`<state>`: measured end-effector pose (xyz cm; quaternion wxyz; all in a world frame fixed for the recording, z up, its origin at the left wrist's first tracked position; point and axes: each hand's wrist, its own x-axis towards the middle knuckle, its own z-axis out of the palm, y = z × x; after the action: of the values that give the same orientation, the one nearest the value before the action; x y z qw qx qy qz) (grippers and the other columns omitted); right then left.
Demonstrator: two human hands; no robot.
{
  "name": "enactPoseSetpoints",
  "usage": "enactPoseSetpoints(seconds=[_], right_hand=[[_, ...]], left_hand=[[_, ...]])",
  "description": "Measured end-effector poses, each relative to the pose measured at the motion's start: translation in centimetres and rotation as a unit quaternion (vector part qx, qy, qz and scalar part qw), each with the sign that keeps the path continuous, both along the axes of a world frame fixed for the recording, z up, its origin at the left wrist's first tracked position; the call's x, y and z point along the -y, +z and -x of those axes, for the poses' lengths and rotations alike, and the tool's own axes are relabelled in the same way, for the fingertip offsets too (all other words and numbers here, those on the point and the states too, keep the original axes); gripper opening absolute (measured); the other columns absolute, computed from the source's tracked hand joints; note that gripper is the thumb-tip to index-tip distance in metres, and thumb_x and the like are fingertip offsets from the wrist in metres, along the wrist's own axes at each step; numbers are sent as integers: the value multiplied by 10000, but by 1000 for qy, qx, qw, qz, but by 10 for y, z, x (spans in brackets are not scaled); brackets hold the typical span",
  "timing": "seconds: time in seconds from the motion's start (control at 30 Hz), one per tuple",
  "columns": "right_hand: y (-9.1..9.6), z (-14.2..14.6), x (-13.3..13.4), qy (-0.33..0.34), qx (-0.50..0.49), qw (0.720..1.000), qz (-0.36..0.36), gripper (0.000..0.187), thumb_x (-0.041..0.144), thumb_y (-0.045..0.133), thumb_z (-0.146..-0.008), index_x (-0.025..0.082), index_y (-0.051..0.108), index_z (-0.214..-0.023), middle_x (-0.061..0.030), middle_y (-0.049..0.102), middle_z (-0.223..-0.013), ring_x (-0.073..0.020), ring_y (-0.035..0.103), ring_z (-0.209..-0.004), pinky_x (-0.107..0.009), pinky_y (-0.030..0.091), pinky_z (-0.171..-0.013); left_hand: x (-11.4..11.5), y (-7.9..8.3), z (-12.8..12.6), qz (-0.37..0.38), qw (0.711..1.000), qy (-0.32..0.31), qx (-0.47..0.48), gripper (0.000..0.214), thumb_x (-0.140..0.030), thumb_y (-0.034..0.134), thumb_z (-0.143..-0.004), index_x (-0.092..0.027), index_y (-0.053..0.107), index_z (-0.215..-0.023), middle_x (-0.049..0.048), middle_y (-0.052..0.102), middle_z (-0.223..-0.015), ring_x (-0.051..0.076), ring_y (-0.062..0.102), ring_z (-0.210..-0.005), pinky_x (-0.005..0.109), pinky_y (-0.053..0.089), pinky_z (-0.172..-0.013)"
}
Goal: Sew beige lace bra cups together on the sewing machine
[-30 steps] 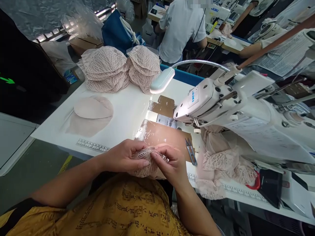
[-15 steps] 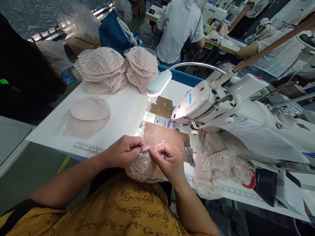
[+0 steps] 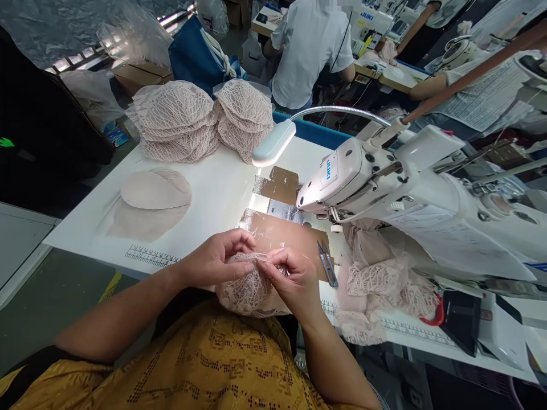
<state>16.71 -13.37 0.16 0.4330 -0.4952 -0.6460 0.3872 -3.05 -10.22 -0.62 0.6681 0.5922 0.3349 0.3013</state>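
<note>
A beige lace cup [image 3: 243, 293] lies at the table's front edge, against the yellow patterned garment. My right hand [image 3: 294, 279] pinches the cup's upper edge between thumb and forefinger. Its other fingers are curled. On the left, my left hand [image 3: 220, 259] has its thumb apart from its bent fingers, the thumb lying over the lace with nothing visibly gripped. Grey thread snips [image 3: 327, 263] rest on the brown board [image 3: 290, 232], to the right of my right hand. Beyond the board is the sewing machine's head [image 3: 331, 173].
Stacked lace cups [image 3: 175, 122] stand at the back left of the white table [image 3: 217, 188]. Flat beige pieces [image 3: 149, 199] lie nearer. A lamp [image 3: 276, 142] overhangs the middle. More lace [image 3: 376, 279] and a black phone-like object [image 3: 460, 322] sit right. A person in white [image 3: 311, 54] sits beyond.
My left hand's thumb and fingers have parted and let go of the lace edge they pinched. My right hand keeps its pinch, almost unmoved.
</note>
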Motion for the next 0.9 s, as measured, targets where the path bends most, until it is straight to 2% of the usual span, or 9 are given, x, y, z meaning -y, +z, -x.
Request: enactPoseSetpoints(seconds=[0.07, 0.13, 0.2, 0.27, 0.37, 0.57, 0.73, 0.9], right_hand=[[0, -1, 0, 5, 3, 1000, 12, 153, 259, 713, -813, 211, 647, -683, -6, 699, -706, -141, 626, -631, -253, 472, -586], [0, -2, 0, 6, 16, 999, 31, 136, 279, 718, -806, 209, 657, -707, 1, 684, -686, -135, 604, -610, -247, 457, -568], [2, -4, -1, 7, 15, 998, 53, 101, 301, 729, -792, 210, 685, -801, 8, 671, -690, -135, 592, -615, -245, 454, -571], [3, -6, -2, 22, 4, 996, 83, 147, 323, 727, -791, 207, 706, -878, 0, 680, -729, -144, 603, -655, -250, 463, -599], [5, -8, -4, 51, -9, 991, 121, 162, 353, 706, -806, 192, 714, -795, -10, 681, -727, -142, 587, -650, -248, 444, -588], [6, -11, -4, 52, -32, 989, 135, 223, 385, 696, -801, 181, 663, -718, 11, 602, -664, -109, 483, -584, -233, 376, -547], [4, -12, -4, 69, -118, 971, 197, 265, 413, 729, -757, 178, 621, -699, 43, 507, -599, -88, 396, -545, -220, 324, -526], [-9, -6, -7, 45, -268, 912, 308, 324, 441, 785, -663, 181, 598, -712, 44, 527, -616, -91, 433, -558, -222, 350, -552]], left_hand=[[-1, -1, 0, 2, 1000, -21, -15, 218, -299, 656, -817, -152, 620, -974, 11, 598, -816, 130, 562, -725, 219, 459, -643], [-1, -2, 0, -1, 999, -34, -33, 207, -339, 608, -865, -138, 653, -889, 15, 601, -773, 125, 554, -684, 213, 447, -615], [-1, 0, 0, -8, 999, -41, -35, 244, -358, 578, -892, -131, 666, -866, 25, 618, -773, 131, 562, -686, 218, 454, -627], [-1, 2, 0, -21, 998, -48, -32, 244, -350, 572, -899, -129, 674, -883, 30, 631, -788, 133, 568, -701, 217, 459, -643], [-1, 4, -1, -33, 997, -55, -34, 214, -318, 581, -900, -128, 677, -883, 17, 615, -759, 116, 543, -680, 196, 439, -621], [-4, -3, -3, 70, 991, -99, 49, 219, -338, 655, -874, -143, 692, -965, 22, 646, -818, 125, 586, -736, 215, 477, -676], [1, -10, -14, 137, 982, -54, 121, 209, -332, 701, -841, -124, 705, -829, 23, 649, -753, 113, 582, -670, 211, 474, -624], [11, -14, -34, 244, 954, 29, 172, 284, -359, 773, -741, -123, 620, -701, -6, 599, -614, 91, 540, -541, 194, 441, -530]])
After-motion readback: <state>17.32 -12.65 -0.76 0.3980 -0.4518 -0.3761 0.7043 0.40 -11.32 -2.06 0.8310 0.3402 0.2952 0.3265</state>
